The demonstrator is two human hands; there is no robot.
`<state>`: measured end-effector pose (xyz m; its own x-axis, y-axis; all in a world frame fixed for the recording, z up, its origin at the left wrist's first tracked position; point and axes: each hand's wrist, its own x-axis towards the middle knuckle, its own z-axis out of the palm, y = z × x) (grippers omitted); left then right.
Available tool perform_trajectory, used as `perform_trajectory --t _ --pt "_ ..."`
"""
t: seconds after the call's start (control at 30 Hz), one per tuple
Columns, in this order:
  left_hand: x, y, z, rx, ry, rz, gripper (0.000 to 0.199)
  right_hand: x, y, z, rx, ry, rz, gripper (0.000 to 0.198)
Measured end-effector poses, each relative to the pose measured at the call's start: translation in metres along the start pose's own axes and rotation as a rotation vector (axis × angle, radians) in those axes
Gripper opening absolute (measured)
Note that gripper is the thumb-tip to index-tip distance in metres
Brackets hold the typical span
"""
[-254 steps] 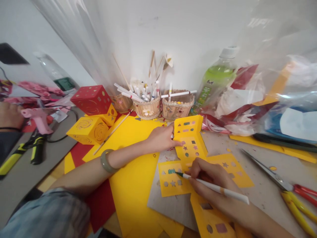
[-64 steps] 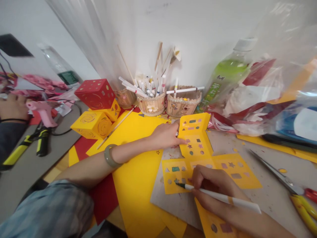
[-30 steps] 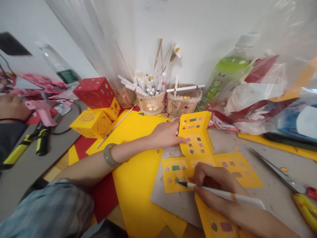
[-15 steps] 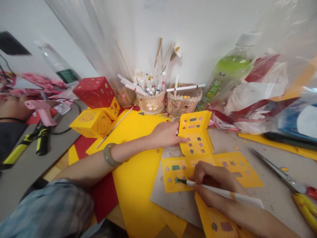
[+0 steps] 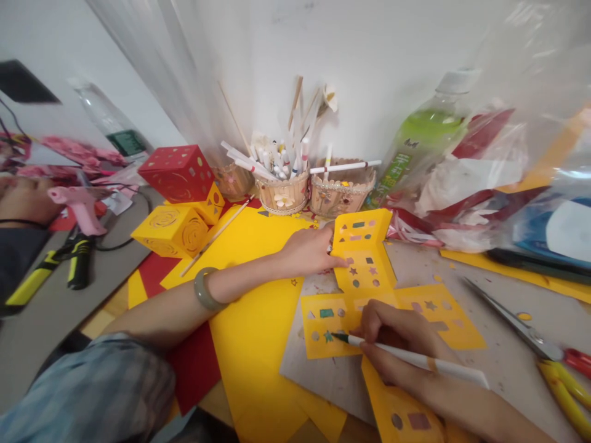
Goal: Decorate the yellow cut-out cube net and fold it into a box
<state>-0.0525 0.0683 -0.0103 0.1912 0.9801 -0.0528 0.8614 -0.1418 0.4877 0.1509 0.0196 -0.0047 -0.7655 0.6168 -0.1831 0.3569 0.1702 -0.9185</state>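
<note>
My right hand [image 5: 399, 338] holds a white marker pen [image 5: 415, 358], its dark green tip at a green star on the left panel of a yellow cut-out card [image 5: 364, 269]. The card lies partly folded, with cut shapes on several panels; a rectangle beside the star is also green. With thumb in front and fingers behind, my left hand [image 5: 307, 251] pinches the card's upright back panel at its left edge; the fingertips behind are hidden. Under my left forearm spreads a yellow sheet [image 5: 258, 369], with a red sheet [image 5: 196, 372] beside it.
Open scissors [image 5: 530, 338] lie at right. Pen-filled wooden pots [image 5: 282, 192] and a green drink bottle [image 5: 415, 135] stand behind. Red [image 5: 175, 172] and yellow boxes [image 5: 170, 231], a pink glue gun [image 5: 78, 209] and another person's hand [image 5: 25, 200] are at left.
The view has shifted slightly. Both hands keep nearly the same positions, and the pen tip stays by the green star.
</note>
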Motion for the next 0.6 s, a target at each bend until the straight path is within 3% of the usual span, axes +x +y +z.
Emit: perform_trajectory --t 0.5,0.6 --pt "-0.0006 0.0011 -0.0013 0.008 0.001 0.0 0.063 0.0007 -0.0011 0.0017 0.02 -0.021 0.002 0.019" --pt "-0.0008 0.001 -0.0012 0.0 0.011 0.01 0.061 0.002 -0.0025 0.0009 0.057 0.035 0.042 0.021"
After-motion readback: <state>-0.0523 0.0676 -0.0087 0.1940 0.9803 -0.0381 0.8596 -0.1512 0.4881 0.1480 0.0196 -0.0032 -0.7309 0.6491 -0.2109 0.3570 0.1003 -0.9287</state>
